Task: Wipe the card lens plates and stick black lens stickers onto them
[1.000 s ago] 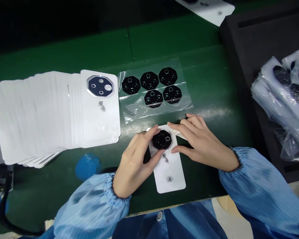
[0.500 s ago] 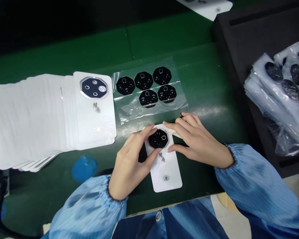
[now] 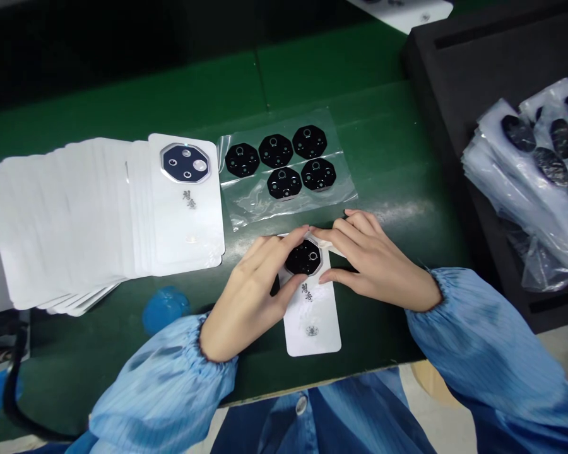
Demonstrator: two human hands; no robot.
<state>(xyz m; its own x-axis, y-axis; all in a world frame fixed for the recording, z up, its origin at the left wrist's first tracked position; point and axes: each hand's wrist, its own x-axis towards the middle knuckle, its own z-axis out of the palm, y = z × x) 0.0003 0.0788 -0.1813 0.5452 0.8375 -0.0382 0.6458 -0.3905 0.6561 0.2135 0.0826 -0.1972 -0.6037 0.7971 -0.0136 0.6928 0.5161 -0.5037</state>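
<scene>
White card (image 3: pixel 324 315), black octagon (image 3: pixel 303 257), green table (image 3: pixel 392 145)

Left hand (image 3: pixel 248 293) bracketing black octagon (image 3: pixel 303 257) on white panel (image 3: pixel 313 315), right hand (image 3: pixel 376 265) holding possibly cloth (image 3: pixel 335 248)

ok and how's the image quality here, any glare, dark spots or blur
Head view: glare streaks cross the clear plastic sheet, and a pale sheen lies on the green table; head view, top left: near-black, no detail readable; head view, bottom centre: small print on the white card looks soft.
</scene>
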